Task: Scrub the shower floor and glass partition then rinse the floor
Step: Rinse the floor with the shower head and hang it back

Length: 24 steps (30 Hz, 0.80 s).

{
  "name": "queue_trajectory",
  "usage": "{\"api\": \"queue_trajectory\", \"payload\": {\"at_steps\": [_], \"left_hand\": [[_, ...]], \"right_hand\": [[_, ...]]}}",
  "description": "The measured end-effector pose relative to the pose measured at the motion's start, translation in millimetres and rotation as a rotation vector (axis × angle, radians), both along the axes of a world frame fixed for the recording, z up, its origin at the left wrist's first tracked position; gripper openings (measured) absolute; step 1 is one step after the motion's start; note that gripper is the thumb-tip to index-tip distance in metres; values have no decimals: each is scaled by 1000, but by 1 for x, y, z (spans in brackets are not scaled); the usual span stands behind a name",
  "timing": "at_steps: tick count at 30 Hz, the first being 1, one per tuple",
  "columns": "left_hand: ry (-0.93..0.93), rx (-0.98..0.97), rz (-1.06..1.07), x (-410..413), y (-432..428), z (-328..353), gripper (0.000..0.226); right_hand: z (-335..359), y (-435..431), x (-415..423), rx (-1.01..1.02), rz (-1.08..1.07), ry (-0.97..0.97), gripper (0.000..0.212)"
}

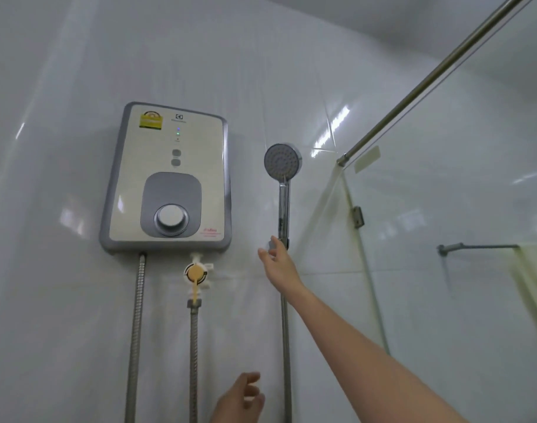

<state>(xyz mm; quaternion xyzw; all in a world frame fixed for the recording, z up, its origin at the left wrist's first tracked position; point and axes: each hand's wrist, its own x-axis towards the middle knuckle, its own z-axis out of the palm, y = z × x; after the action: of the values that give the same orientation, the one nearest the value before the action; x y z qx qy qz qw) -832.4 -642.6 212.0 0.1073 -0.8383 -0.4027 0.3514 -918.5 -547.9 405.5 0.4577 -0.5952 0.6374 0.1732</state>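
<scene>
A chrome hand shower (282, 166) hangs upright in its wall bracket on the white tiled wall. My right hand (278, 262) is raised with fingers spread, just below the bracket at the foot of the shower handle, and holds nothing. My left hand (241, 398) hovers low in the view with loosely curled fingers, empty and blurred. The glass partition (444, 239) stands at the right, hinged to the wall.
A white and grey water heater (166, 178) is mounted on the wall at left, with a dial and two lit lamps. Below it sit a yellow-handled valve (195, 273) and metal hoses (137, 331). A steel bar (429, 77) braces the glass. A towel rail (474, 247) shows behind the glass.
</scene>
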Motion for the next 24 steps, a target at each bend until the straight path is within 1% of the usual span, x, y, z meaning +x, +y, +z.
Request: {"api": "queue_trajectory", "payload": {"at_steps": [1,2,3,4,5,6,7,8,9,10,12,14,16,18,19,20,21,22,23,24], "left_hand": [[11,16,-57,-11,-8,-4,16],[-3,1,-115,-13,-8,-5,4],[-5,12,-230,-21,-6,-6,21],[56,152,-255,-29,-5,-9,39],[142,274,-291,-42,-5,-6,49],[142,293,-252,-54,-2,0,49],[96,202,-192,-63,2,4,43],[32,29,-189,-74,4,5,34],[54,-29,-179,-80,6,4,19],[76,26,-153,-87,9,4,6],[72,42,-152,-89,14,3,13],[51,28,-167,-84,11,5,14],[53,-6,-234,-82,4,-1,15],[125,-6,-311,-84,-10,-14,19],[175,16,-361,-83,-14,-21,26],[86,68,-412,-80,-24,-27,38],[154,40,-412,-88,-41,-38,47],[285,-19,-297,-96,-67,-48,41],[377,81,-520,-106,-80,-55,31],[448,194,-797,-114,-91,-62,24]], "right_hand": [[4,-3,-2,11,-32,9,60],[5,-7,-6,32,-98,25,58],[6,-9,-11,47,-191,37,54],[5,-10,-15,34,-298,38,47],[6,-11,-18,-23,-421,40,39],[6,-13,-22,-108,-529,34,32],[7,-12,-23,-202,-590,11,29],[9,-10,-25,-277,-588,-14,31],[12,-11,-30,-315,-538,-16,36],[13,-12,-33,-311,-466,-1,40],[15,-13,-36,-261,-356,21,44],[19,-10,-39,-232,-346,35,42],[27,-9,-43,-180,-424,56,39],[41,-11,-47,-130,-522,58,42],[48,-12,-49,-106,-548,57,44],[54,-13,-50,-83,-557,53,45],[59,-14,-50,-60,-559,45,43],[64,-13,-49,-34,-568,37,42],[69,-12,-48,-6,-583,35,40],[74,-10,-46,5,-586,40,39]]}}
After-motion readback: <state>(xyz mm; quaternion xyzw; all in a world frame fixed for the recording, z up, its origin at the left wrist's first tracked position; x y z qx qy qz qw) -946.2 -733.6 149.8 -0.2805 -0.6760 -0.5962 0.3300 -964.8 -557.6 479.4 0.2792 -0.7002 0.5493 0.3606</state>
